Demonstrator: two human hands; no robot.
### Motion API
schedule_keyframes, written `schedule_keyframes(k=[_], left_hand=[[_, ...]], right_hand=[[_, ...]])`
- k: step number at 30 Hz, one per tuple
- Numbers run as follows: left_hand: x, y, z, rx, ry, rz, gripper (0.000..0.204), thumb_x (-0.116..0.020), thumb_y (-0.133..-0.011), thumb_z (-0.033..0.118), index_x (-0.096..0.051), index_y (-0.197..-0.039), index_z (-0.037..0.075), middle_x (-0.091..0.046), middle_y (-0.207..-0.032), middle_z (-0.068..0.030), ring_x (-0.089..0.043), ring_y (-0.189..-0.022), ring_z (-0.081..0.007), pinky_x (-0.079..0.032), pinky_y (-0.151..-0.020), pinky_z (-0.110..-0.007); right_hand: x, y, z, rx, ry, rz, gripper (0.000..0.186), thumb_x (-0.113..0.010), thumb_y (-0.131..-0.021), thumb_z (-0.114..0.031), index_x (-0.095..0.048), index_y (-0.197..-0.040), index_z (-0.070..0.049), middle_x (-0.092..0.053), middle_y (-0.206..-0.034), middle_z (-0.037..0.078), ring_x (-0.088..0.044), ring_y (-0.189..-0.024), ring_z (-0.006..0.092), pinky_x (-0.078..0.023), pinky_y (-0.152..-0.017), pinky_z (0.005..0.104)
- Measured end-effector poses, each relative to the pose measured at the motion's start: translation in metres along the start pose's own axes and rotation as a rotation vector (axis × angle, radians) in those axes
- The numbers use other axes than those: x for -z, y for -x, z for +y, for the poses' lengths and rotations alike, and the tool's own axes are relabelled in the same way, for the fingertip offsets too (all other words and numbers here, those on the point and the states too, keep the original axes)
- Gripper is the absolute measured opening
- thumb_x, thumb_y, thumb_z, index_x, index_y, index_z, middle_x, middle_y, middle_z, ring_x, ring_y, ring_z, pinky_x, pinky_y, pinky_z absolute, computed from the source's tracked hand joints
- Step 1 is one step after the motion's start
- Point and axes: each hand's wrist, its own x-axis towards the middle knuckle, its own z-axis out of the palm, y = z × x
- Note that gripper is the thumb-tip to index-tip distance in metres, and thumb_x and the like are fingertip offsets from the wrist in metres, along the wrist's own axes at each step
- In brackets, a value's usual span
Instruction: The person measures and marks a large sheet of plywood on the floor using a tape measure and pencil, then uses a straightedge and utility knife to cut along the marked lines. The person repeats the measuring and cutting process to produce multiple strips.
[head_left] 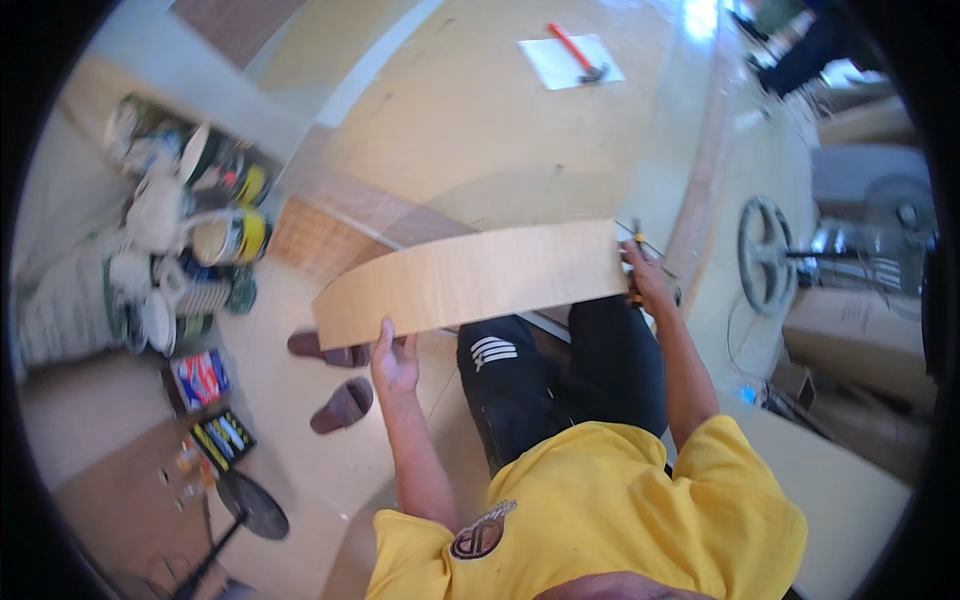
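A long strip of light wood (470, 280) is held across the knees, above a large plywood sheet (480, 120) on the floor. Its lower edge is gripped by the left hand (395, 362), while the right hand (648, 280) is clenched at its right end around a yellow-handled tool (636, 262). A red-handled hammer (578, 52) is seen on white paper (560, 65), well apart.

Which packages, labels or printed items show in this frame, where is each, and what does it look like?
Flat pack: floor at left, rectangular, blue, red and white.
Dark tray pack: floor just below it, black with yellow and blue pieces.
Cans: upper left cluster, round, yellow, white and dark green bands.
White sheet: on the big panel at top, under a red-handled hammer.
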Motion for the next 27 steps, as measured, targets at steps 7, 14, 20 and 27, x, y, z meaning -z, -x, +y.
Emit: schedule_keyframes(k=[7,14,20,27], left_hand=[[-0.018,0.010,-0.007,0.093,-0.007,-0.048,0.040,-0.061,-0.100,0.008,-0.051,-0.139,0.001,-0.060,-0.135,-0.0122,-0.063,-0.121,-0.0248,-0.059,-0.101,-0.040],[-0.113,-0.054,-0.009,0.162,-0.485,-0.156,0.034,-0.065,-0.099,0.012,-0.054,-0.130,0.006,-0.066,-0.119,-0.0097,-0.068,-0.103,-0.0191,-0.063,-0.074,-0.033],[-0.303,-0.074,-0.091,0.245,-0.519,-0.779,0.031,-0.061,-0.102,0.019,-0.053,-0.127,0.001,-0.065,-0.119,-0.0124,-0.066,-0.107,-0.0245,-0.057,-0.088,-0.042],[-0.258,-0.123,-0.167,0.178,-0.715,-0.609,0.065,-0.062,-0.102,0.026,-0.032,-0.154,0.000,-0.056,-0.141,-0.0196,-0.059,-0.125,-0.0312,-0.052,-0.098,-0.043]], right_hand=[[0.007,0.019,0.008,-0.265,0.007,-0.259,0.068,-0.075,-0.086,-0.053,-0.065,-0.125,0.001,-0.071,-0.104,0.013,-0.066,-0.095,0.0189,-0.052,-0.079,0.0348],[0.085,0.066,0.017,-0.274,-0.585,-0.304,0.050,-0.070,-0.093,-0.011,-0.053,-0.139,-0.004,-0.066,-0.118,0.006,-0.066,-0.098,0.0156,-0.056,-0.082,0.0324],[0.117,0.070,0.058,-0.091,-0.819,0.084,0.040,-0.071,-0.096,-0.022,-0.059,-0.129,-0.002,-0.071,-0.112,0.007,-0.070,-0.099,0.0195,-0.059,-0.088,0.0372],[0.157,0.039,0.104,-0.083,-1.076,0.549,0.027,-0.060,-0.103,-0.017,-0.060,-0.123,0.000,-0.071,-0.113,0.011,-0.072,-0.097,0.0254,-0.061,-0.083,0.0428]])
